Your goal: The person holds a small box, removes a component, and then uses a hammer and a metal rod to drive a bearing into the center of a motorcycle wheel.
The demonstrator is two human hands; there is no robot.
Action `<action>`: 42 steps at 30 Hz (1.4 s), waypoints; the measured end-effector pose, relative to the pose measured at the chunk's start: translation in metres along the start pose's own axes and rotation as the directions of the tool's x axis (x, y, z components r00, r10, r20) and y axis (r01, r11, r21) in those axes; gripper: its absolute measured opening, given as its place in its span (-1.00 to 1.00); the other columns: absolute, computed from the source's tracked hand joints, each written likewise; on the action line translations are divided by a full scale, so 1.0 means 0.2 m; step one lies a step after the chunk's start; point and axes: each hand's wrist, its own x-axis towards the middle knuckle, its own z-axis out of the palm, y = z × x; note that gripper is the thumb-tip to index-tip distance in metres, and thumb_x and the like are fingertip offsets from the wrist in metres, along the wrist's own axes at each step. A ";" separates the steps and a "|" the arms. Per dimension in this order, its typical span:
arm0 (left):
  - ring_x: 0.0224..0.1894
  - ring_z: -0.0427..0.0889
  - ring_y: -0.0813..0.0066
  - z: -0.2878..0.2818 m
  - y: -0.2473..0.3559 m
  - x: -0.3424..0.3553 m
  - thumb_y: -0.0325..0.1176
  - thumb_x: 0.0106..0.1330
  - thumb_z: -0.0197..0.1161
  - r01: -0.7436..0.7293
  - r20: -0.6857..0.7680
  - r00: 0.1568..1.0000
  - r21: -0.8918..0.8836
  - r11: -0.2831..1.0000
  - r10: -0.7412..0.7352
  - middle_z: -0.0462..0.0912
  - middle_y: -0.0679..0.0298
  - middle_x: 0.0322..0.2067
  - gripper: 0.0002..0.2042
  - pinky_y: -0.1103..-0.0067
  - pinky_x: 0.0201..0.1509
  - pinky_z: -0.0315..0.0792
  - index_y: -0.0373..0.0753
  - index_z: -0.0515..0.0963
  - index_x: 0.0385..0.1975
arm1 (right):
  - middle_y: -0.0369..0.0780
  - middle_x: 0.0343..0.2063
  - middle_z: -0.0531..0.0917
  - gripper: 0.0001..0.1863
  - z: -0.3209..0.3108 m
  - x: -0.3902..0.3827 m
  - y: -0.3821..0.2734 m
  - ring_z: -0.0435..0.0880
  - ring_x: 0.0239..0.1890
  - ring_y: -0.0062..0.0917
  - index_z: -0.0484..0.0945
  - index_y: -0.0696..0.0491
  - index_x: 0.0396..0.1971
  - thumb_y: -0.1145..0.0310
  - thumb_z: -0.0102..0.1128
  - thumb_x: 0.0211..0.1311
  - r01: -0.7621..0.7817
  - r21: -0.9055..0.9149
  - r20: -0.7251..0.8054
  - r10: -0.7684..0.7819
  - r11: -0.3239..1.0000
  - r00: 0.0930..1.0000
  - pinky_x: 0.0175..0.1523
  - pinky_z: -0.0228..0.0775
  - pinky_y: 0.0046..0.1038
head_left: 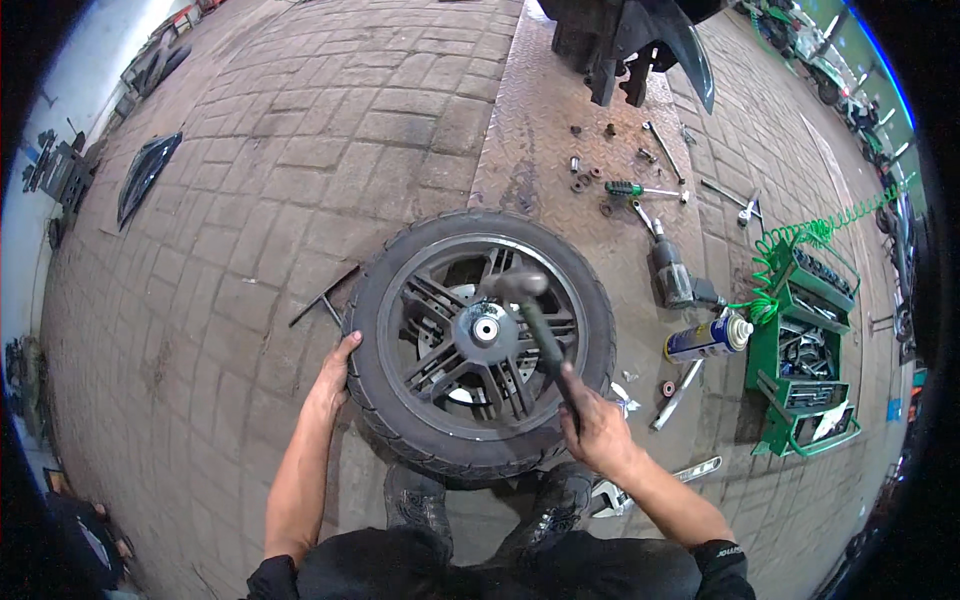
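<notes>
A scooter-type wheel (pixel 425 361) with a black tyre and dark spokes lies flat before my boots. My left hand (pixel 338 372) grips the tyre's left edge, thumb on top and the other fingers mostly hidden below the rim. In my right hand (pixel 596 432) is a hammer (pixel 541 335), closed around the lower handle. Its slightly blurred metal head hangs over the spokes, just above and right of the hub. A shiny round metal piece (pixel 486 329) sits at the hub's centre. Brake disc parts show between the spokes.
On the right stand a green toolbox (pixel 765 385) full of tools and a lying spray can (pixel 695 342). An impact wrench (pixel 671 270), a green-handled ratchet (pixel 628 188) and an adjustable wrench (pixel 611 496) lie nearby. A T-handle wrench (pixel 318 299) lies left; vehicle parts (pixel 640 45) overhang the far side.
</notes>
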 end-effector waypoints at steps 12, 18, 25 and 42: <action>0.06 0.39 0.16 0.06 -0.02 0.01 0.07 -0.05 0.27 0.003 -0.004 1.000 -0.002 1.000 -0.003 0.35 -0.03 0.06 -0.14 0.36 0.15 0.27 -0.40 0.13 0.17 | -0.01 -0.44 0.55 -0.33 0.02 -0.04 0.06 0.57 -0.44 -0.15 -0.02 -0.18 0.26 0.34 -0.01 0.13 -0.125 -0.055 0.091 0.130 0.991 0.987 -0.36 0.44 -0.19; 0.04 0.42 0.21 0.03 -0.02 0.01 0.04 -0.01 0.25 0.014 -0.015 1.000 -0.039 0.999 -0.015 0.38 0.03 0.04 -0.20 0.38 0.12 0.30 -0.40 0.18 0.14 | -0.03 -0.43 0.56 -0.31 0.08 -0.03 0.16 0.58 -0.37 -0.16 -0.01 -0.20 0.26 0.34 0.02 0.11 -0.187 -0.210 0.371 0.255 0.960 0.893 -0.32 0.46 -0.21; 0.09 0.36 0.19 -0.15 -0.08 0.04 0.17 0.09 0.08 -0.104 -0.116 0.984 0.236 0.966 0.134 0.41 0.04 0.04 -0.25 0.42 0.22 0.12 -0.38 0.26 0.12 | 0.16 -0.15 0.48 -0.36 0.01 -0.09 0.02 0.51 -0.11 -0.03 0.02 0.22 0.19 0.52 0.00 0.08 -0.211 0.076 0.014 0.210 0.975 0.978 0.00 0.36 -0.30; 0.04 0.35 -0.11 -0.30 0.05 0.75 -0.36 0.04 0.24 0.093 -0.305 0.737 0.930 0.356 0.604 0.37 -0.25 -0.04 -0.43 0.34 0.09 0.27 -0.55 0.25 0.02 | 0.16 -0.05 0.41 -0.34 0.05 -0.32 0.16 0.43 -0.03 -0.02 0.03 0.19 0.18 0.08 -0.07 0.24 -0.386 0.311 0.048 0.391 0.869 0.919 0.10 0.27 -0.23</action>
